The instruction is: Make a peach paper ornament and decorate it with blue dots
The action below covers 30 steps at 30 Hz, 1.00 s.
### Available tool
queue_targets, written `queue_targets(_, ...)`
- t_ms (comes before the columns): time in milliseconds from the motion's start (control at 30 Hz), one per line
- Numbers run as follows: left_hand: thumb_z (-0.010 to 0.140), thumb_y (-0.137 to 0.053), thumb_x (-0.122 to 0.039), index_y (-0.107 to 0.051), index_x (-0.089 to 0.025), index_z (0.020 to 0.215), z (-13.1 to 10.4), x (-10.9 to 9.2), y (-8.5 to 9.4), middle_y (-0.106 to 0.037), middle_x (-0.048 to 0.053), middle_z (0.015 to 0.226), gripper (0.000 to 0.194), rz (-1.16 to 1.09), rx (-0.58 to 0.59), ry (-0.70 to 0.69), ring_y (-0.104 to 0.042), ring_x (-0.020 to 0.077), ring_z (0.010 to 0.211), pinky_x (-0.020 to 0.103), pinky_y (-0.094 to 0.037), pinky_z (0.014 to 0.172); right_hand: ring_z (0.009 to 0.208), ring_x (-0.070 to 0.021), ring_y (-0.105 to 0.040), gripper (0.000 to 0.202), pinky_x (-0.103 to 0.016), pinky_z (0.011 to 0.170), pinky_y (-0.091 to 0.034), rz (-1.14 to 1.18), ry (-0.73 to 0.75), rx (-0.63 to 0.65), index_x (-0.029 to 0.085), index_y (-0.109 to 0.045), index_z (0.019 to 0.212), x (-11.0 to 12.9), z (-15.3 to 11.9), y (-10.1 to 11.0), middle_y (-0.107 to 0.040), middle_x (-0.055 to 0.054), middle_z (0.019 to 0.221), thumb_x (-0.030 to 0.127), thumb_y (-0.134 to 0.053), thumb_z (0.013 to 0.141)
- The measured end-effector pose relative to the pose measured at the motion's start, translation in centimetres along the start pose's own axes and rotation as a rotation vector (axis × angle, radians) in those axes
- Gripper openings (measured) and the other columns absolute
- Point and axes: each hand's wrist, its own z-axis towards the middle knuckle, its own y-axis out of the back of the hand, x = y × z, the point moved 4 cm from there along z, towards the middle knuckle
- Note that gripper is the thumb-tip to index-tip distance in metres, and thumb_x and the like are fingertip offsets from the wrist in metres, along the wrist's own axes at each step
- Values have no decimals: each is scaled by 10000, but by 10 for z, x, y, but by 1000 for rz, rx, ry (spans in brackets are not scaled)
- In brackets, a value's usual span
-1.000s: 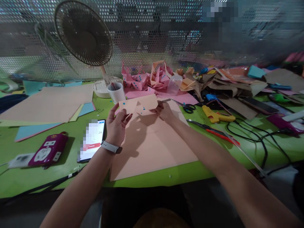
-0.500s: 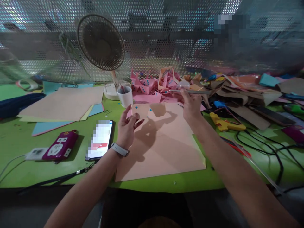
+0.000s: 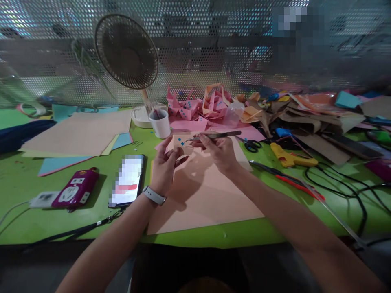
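Observation:
My left hand (image 3: 165, 162) pinches a small piece of peach paper (image 3: 177, 147) that bears little blue squares (image 3: 179, 139). Between the fingers of my right hand (image 3: 220, 152) lies a pair of metal tweezers (image 3: 227, 134), held nearly level. Their tips point left and meet the paper at a blue square; whether they grip it I cannot tell. Under both hands a large peach sheet (image 3: 210, 195) lies flat. Behind them sits a heap of folded pink paper shapes (image 3: 189, 110), some with blue squares on them.
At left are a phone (image 3: 126, 183), a purple power strip (image 3: 75, 189) and stacked paper sheets (image 3: 79, 130). A fan (image 3: 126, 53) and a white cup (image 3: 160, 124) stand behind. Scissors (image 3: 253, 145), a yellow glue gun (image 3: 291, 156), a red-and-black cutter (image 3: 290, 181) and black cables (image 3: 336, 189) lie at right.
My right hand has brought the tweezers left and down from the pink heap to the paper in my left hand. The scissors have come into sight. The left hand has barely moved.

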Motion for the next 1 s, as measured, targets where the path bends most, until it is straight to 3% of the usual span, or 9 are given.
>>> queue_targets(467, 727, -785, -296, -609, -265, 1192, -2, 1, -2, -645, -43, 766, 498, 16, 29, 25, -655, 120, 768, 375, -576, 850, 797, -197, -734, 331, -352, 787, -612, 84, -17, 27, 181, -711, 860, -4, 2, 3, -746, -50, 847, 494, -731, 752)
queue_targets(1000, 742, -768, -297, -586, -244, 1208, -1, 1, -1, -622, -55, 746, 504, 43, 48, 19, -639, 106, 765, 338, -580, 822, 737, -182, -737, 341, -295, 697, -590, 74, -11, 54, 159, -704, 873, -4, 2, 2, -760, -54, 830, 477, -742, 757)
